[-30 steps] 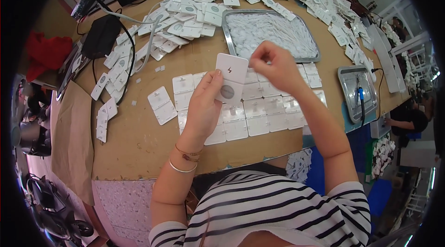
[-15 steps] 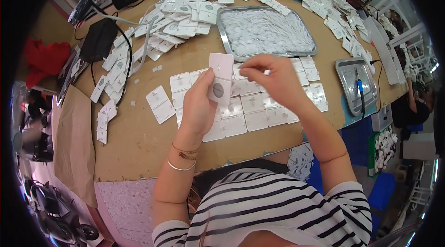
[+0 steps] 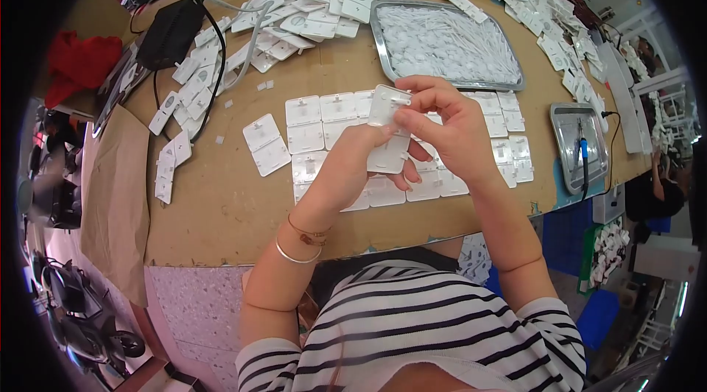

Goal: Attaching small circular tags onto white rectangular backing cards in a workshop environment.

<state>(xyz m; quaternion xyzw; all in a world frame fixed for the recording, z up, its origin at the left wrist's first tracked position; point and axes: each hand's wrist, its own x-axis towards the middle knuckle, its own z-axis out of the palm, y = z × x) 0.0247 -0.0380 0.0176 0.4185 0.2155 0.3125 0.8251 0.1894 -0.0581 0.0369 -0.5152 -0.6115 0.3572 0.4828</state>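
Since the picture half a second earlier, the white card (image 3: 388, 143) had been turned so its printed face with the round mark no longer showed, and both hands had drawn closer over it. The left hand (image 3: 352, 164) gripped the card from below, fingers closed around its lower half. The right hand (image 3: 451, 129) pinched the card's top edge between thumb and fingertips, held just above the rows on the table.

As for progress, I judged the work partly done: two or three rows of cards (image 3: 324, 121) lay set out neatly in front of the person, while a large loose heap of cards (image 3: 309, 9) still covered the far side of the table (image 3: 221, 200), and a metal tray (image 3: 445, 42) held a pile of small white parts.

Open brown tabletop lay to the left of the rows, apart from a pair of cards (image 3: 266, 144) set by themselves. To the right, a smaller tray (image 3: 579, 143) with a tool sat near the table's edge. Black boxes and cables (image 3: 173, 31) crowded the far left corner.
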